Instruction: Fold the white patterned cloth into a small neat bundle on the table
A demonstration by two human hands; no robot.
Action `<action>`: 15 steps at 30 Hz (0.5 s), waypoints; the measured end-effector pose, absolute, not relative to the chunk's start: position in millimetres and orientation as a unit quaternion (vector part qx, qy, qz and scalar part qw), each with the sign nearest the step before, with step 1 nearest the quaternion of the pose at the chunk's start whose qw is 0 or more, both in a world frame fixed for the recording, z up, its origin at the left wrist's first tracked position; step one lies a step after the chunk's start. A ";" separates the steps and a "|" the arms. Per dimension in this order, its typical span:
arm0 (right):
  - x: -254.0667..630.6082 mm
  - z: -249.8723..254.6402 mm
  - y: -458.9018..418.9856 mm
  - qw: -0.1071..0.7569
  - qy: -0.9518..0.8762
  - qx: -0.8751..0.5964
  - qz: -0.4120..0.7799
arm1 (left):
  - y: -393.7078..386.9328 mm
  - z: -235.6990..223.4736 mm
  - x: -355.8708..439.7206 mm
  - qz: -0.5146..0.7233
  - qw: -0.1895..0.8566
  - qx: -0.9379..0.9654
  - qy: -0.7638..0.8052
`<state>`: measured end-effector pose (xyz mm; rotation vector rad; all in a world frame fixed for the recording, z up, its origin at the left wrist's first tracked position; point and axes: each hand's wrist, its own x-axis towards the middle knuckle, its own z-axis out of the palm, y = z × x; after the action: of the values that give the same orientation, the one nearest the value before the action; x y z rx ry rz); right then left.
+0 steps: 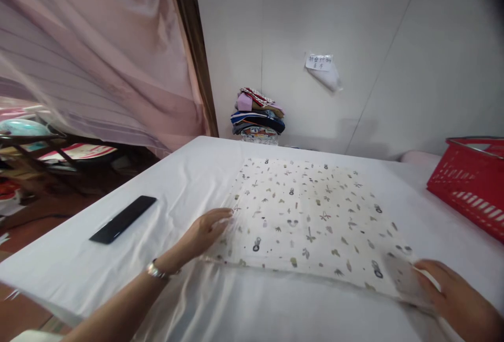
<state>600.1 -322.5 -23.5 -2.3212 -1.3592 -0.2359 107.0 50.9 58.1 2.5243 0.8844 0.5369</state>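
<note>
A white cloth printed with small grey, olive and black motifs lies spread flat, roughly rectangular, with a fold line near its middle. My left hand, with a silver bracelet at its wrist, is at the left edge of the cloth, fingers closed on it. At the near right corner, my right hand grips the cloth between thumb and fingers, and that corner looks slightly lifted and blurred. Both hands' fingertips are partly hidden against the fabric.
The table has a wrinkled white cover. A black phone-like slab lies on the left, a red plastic basket stands on the right. Folded fabrics are stacked by the wall behind. A pink curtain hangs at the left.
</note>
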 end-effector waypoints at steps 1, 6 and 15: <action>588.0 -13.8 -305.8 0.217 -0.499 -0.835 -0.084 | 62.0 59.2 123.3 0.199 0.182 0.913 0.307; 550.5 7.7 -226.3 0.155 -0.578 -0.800 -0.057 | 122.8 53.4 222.3 0.152 0.078 0.945 0.279; 567.7 -51.3 -215.7 0.069 -0.578 -0.811 -0.056 | 227.1 23.4 326.5 0.016 0.054 0.920 0.387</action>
<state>567.7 -215.7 -51.3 -2.4430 -1.7403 -0.1689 326.5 227.1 23.4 2.7955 1.1770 0.0478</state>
